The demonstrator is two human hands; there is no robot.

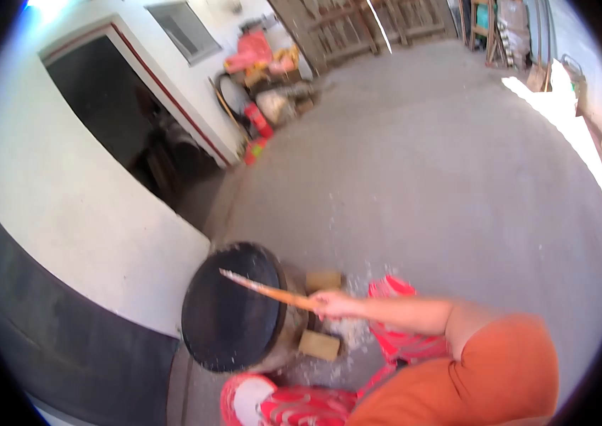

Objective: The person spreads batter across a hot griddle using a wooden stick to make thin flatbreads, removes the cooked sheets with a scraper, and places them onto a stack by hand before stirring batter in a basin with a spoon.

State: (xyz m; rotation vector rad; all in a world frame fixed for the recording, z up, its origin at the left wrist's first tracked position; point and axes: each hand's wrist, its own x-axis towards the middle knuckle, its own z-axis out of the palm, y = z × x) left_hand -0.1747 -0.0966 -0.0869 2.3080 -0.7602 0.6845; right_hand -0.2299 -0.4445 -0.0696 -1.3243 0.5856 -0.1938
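Note:
My right hand (336, 304) is closed around one end of a long wooden stick (276, 292). The stick has a whitish far tip and reaches over a round black pan-like top (233, 305). Whether it touches that surface I cannot tell. The black top sits on a drum-like base (291, 316). Two tan blocks (319, 346) lie beside the base, below and around the hand. A white round thing with a red edge (250, 399) is by my red-patterned trouser leg (311, 406). My left hand is out of view.
White bits are scattered on the grey concrete floor (421, 163). A white wall (109, 220) with a dark doorway (113, 99) stands on the left. Red and yellow items (252, 51) are piled along it. A wooden gate (357, 28) closes the far end.

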